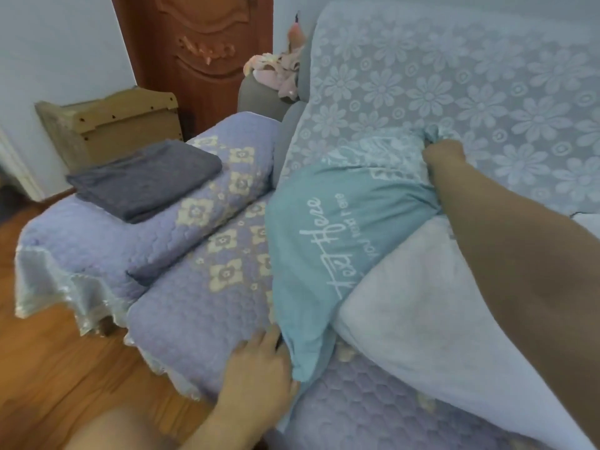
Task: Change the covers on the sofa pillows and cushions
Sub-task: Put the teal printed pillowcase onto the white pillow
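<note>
Both hands (pixel 256 365) gripping teal cover (pixel 328 241)

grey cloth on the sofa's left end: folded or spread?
Folded. The grey cloth lies as a neat layered rectangle, edges stacked, on the quilted purple sofa cover.

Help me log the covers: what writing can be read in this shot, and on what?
"Here", white script on the teal pillow cover, running sideways; the script word before it is unclear.
Small white print beside it on the same cover: too blurred to read.
No other text shows.
</note>
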